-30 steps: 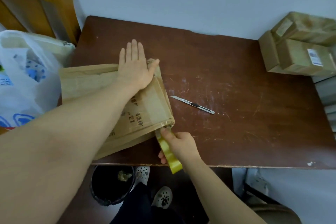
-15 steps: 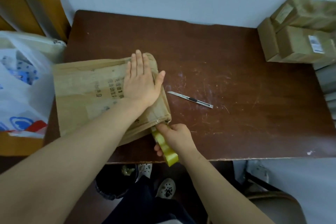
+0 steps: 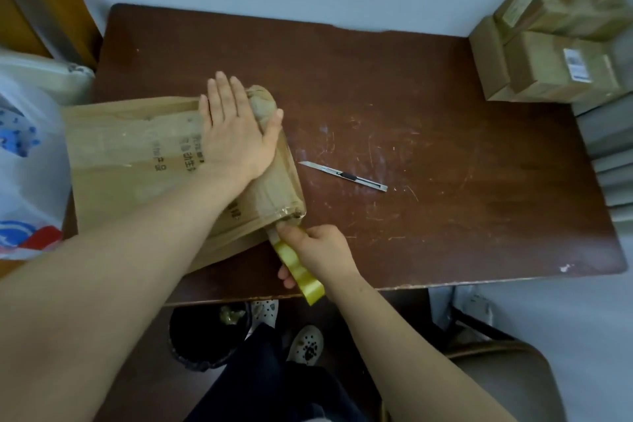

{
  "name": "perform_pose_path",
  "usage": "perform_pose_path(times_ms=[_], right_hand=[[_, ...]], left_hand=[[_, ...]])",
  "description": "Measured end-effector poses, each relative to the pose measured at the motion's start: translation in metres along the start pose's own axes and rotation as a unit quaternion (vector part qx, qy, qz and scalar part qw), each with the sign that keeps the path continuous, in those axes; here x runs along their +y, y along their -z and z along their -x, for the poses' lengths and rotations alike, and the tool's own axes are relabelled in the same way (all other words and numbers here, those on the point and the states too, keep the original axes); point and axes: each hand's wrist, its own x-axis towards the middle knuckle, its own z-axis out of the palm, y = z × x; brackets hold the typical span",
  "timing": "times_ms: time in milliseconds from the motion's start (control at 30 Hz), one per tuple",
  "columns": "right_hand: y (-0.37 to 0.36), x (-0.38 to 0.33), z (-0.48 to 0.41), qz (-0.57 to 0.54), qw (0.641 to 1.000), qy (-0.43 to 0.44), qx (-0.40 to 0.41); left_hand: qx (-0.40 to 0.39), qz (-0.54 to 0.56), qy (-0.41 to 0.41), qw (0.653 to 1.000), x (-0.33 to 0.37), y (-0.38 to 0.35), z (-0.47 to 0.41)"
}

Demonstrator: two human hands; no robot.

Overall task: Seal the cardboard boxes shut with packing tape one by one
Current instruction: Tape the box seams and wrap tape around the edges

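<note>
Right hand: Your right hand (image 3: 318,250) has its fingers curled round the yellow tape roll (image 3: 299,271), so the grip is closed on it. The forefinger reaches to where the tape leaves the roll.
Tape roll: It stands on its edge at the near border of the table (image 3: 445,147), at about 6 o'clock from the near right corner of the cardboard box (image 3: 130,154). A short strip of tape goes from the roll up to that corner.
Left hand: Your left hand (image 3: 236,134) lies flat on top of the box near its right end. The fingers are straight and together, the thumb is spread, and the hand holds nothing.
Cardboard box: It lies at 9 o'clock on the table and reaches the left border. Its right end looks glossy with tape and is crumpled at the far corner.
Utility knife: The utility knife (image 3: 342,176) lies on the table at 3 o'clock from your left hand, apart from the box.
Stacked boxes: The stacked boxes (image 3: 555,55) are at 2 o'clock, at the far right corner.
Plastic bag: The plastic bag (image 3: 24,181) is at 9 o'clock, just beside the box.
Bucket: The dark bucket (image 3: 205,336) stands on the floor at 6 o'clock, under the table border.
</note>
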Motion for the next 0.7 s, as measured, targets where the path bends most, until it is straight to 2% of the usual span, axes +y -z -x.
perform_pose_path(times_ms=[200,333,433,500,567,633,700], right_hand=[[0.000,-0.004,-0.004,-0.002,1.000,0.000,-0.005],[-0.002,-0.007,-0.007,-0.006,1.000,0.017,0.012],[-0.004,-0.009,-0.001,0.058,0.994,0.027,0.092],[0.002,-0.010,0.001,0.119,0.984,0.057,0.123],[0.004,-0.012,0.001,0.156,0.974,0.108,0.123],[0.005,-0.014,-0.002,0.196,0.961,0.157,0.114],[0.006,-0.017,-0.003,0.209,0.955,0.183,0.104]], left_hand=[[-0.014,0.034,-0.015,0.999,0.005,-0.003,0.016],[0.008,0.050,-0.076,0.996,0.023,-0.010,0.060],[-0.055,0.072,-0.072,0.993,0.021,0.008,0.056],[-0.101,0.088,-0.116,0.984,0.001,0.018,0.062],[-0.120,0.013,-0.132,0.984,-0.039,0.022,0.089],[-0.109,-0.054,-0.051,0.991,-0.088,0.025,0.119],[-0.093,-0.008,0.062,0.994,-0.124,0.032,0.142]])
